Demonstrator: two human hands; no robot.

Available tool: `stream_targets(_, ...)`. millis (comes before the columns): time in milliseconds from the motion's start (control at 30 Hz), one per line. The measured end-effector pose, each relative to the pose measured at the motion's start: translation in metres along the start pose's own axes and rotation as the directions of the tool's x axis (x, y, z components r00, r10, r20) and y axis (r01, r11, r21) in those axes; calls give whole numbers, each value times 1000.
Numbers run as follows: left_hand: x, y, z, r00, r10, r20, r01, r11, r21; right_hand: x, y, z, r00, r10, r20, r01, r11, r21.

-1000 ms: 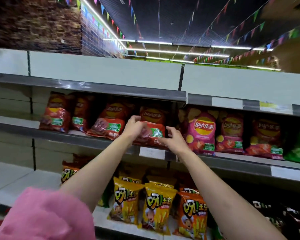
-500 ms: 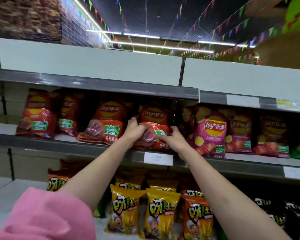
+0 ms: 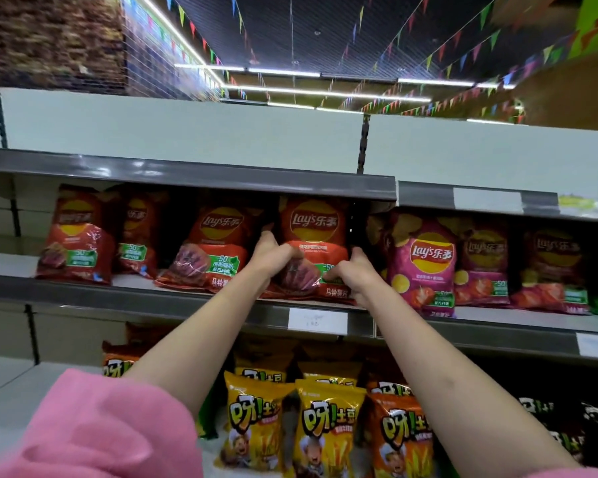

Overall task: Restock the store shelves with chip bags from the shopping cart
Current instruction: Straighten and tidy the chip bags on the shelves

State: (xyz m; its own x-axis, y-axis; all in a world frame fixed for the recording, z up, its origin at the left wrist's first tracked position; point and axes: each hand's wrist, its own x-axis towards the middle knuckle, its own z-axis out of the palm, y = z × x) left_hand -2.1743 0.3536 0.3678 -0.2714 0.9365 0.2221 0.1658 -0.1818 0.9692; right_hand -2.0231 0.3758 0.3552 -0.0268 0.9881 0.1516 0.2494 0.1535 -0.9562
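Hands reach up together to the middle shelf (image 3: pixel 173 300), where a red chip bag (image 3: pixel 313 236) stands upright at the right end of the red row, just left of the shelf's upright divider. The left hand (image 3: pixel 273 257) grips the bag's left edge about halfway up, its fingers (image 3: pixel 292 251) curled over the lower front of the bag with the thumb tucked behind the edge. The right hand (image 3: pixel 358 272) holds the bag's lower right corner, thumb pressed across the front near the green label and the other fingers wrapped round the side, out of sight. The bag's base rests on the shelf between the two hands. To its left sits another red bag (image 3: pixel 211 251), tilted, close beside the left hand; to the right, past the divider, stands a pink bag (image 3: pixel 425 267). Yellow and orange bags (image 3: pixel 328 426) fill the shelf below, near the forearms. A pink sleeve (image 3: pixel 97 432) covers the left upper arm.
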Motion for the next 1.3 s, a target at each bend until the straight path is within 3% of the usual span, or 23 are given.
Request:
stream_targets(167,9,-6,4,999,34,27,-33,999,-20,11,1,4,999,14,-52,-12,1000,27)
stream_targets(533,37,-17,12,998,54,29,-59,972,228,42,12,15,996,33,-85,-53,969,-242)
stream_targets(633,36,-14,17,995,94,-19,-86,964,252,40,6,16,995,-22,-99,-13,939,-343)
stream_targets(867,13,2,45,952,282,-120,-182,836,518,11,-8,-6,959,-264,-105,179,849,-497)
stream_targets(1100,-16,16,83,966,256,-46,-222,903,368,-34,-3,-44,843,-516,-151,424,810,-404)
stream_targets(1300,-17,7,123,990,141,26,-143,960,241,-56,20,-99,759,-538,-367,421,835,-355)
